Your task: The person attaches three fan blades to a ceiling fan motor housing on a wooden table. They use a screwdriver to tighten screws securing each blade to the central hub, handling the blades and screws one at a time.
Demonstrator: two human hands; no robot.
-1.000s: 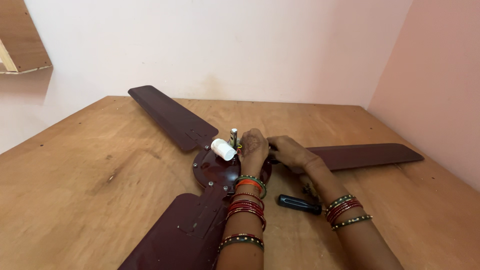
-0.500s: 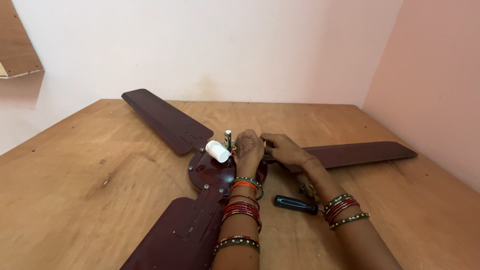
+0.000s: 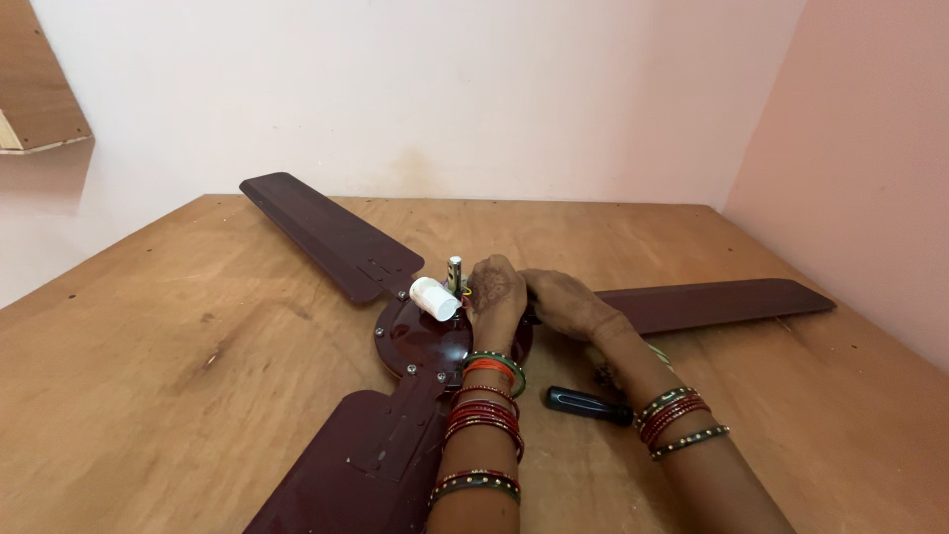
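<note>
A dark maroon ceiling fan lies flat on a wooden table, its round motor hub (image 3: 420,341) facing up. A short metal shaft (image 3: 455,274) and a white cylinder (image 3: 435,299) stick up from the hub. My left hand (image 3: 494,294) rests on the hub right beside the shaft, back toward me, fingers curled and their tips hidden. My right hand (image 3: 563,302) lies just to its right, fingers bent down over the hub where the right blade (image 3: 722,302) joins. Both wrists wear red and green bangles.
A black-handled screwdriver (image 3: 588,405) lies on the table (image 3: 178,396) between my forearms. One blade (image 3: 331,237) reaches toward the far left, another (image 3: 356,465) toward me. White wall behind, pink wall (image 3: 870,148) at right, a wooden shelf (image 3: 35,89) top left.
Both hands stay on the hub with almost no movement. The view has shifted slightly, so the fan sits a little further left in the picture.
</note>
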